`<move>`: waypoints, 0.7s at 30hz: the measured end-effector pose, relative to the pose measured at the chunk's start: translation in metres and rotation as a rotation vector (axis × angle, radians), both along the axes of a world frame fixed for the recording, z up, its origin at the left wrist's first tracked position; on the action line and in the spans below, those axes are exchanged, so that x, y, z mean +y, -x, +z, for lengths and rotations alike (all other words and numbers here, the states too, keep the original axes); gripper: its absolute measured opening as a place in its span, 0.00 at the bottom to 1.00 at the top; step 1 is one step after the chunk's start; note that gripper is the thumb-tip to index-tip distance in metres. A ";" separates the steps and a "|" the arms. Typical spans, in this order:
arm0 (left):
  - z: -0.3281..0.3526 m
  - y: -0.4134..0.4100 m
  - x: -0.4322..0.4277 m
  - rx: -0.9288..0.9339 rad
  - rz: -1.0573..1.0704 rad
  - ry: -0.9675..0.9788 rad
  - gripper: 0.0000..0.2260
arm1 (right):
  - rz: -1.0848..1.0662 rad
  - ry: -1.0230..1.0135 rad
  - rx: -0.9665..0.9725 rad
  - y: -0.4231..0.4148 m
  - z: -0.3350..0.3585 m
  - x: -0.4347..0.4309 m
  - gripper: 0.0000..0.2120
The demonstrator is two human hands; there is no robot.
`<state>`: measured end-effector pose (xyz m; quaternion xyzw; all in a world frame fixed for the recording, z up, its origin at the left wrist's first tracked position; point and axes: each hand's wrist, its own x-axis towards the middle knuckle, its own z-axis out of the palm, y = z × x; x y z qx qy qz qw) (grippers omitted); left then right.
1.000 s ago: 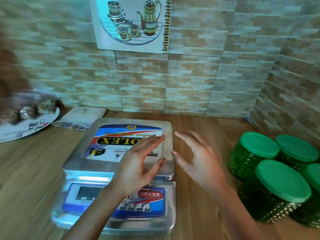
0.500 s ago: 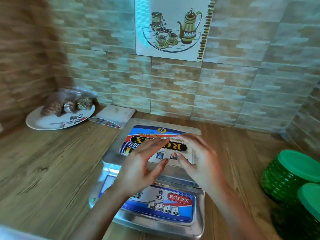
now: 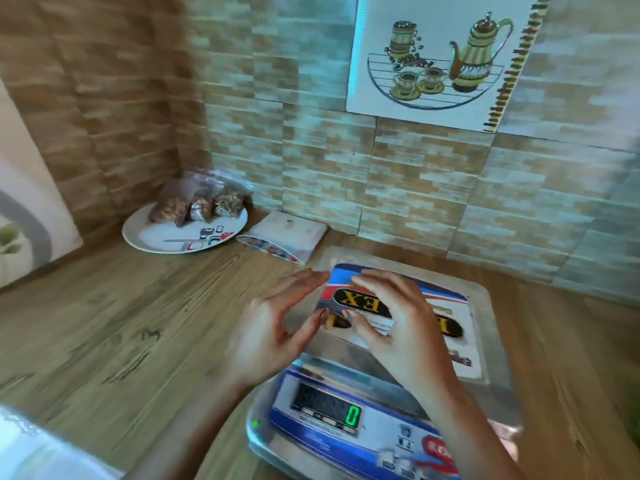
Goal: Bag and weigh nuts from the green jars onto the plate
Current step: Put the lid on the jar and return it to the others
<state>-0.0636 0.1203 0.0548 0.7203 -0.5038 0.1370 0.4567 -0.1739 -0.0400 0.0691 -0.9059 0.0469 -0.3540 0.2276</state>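
The left hand (image 3: 273, 327) and the right hand (image 3: 398, 327) are held just above the scale (image 3: 485, 306), thumbs close together. Each grip is wide and loose, and nothing is seen in it. A green 0 (image 3: 352, 415) is shown, so the scale seems ready for a new bag. Three filled bags (image 3: 197, 204) are set on the plate (image 3: 156, 242), back on the surface (image 3: 104, 323), likely out of the way. No green jars are seen.
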 end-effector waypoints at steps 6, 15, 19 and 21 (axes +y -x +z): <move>-0.003 -0.077 0.041 -0.009 -0.028 -0.056 0.15 | -0.071 -0.020 0.061 -0.064 -0.003 0.052 0.18; -0.022 -0.201 0.089 0.020 -0.057 -0.174 0.16 | -0.294 -0.086 0.189 -0.161 -0.022 0.140 0.16; -0.037 -0.245 0.087 0.018 -0.055 -0.333 0.15 | -0.365 -0.071 0.459 -0.199 -0.047 0.154 0.21; -0.044 -0.266 0.081 -0.039 -0.044 -0.446 0.14 | -0.357 -0.138 0.596 -0.217 -0.059 0.156 0.24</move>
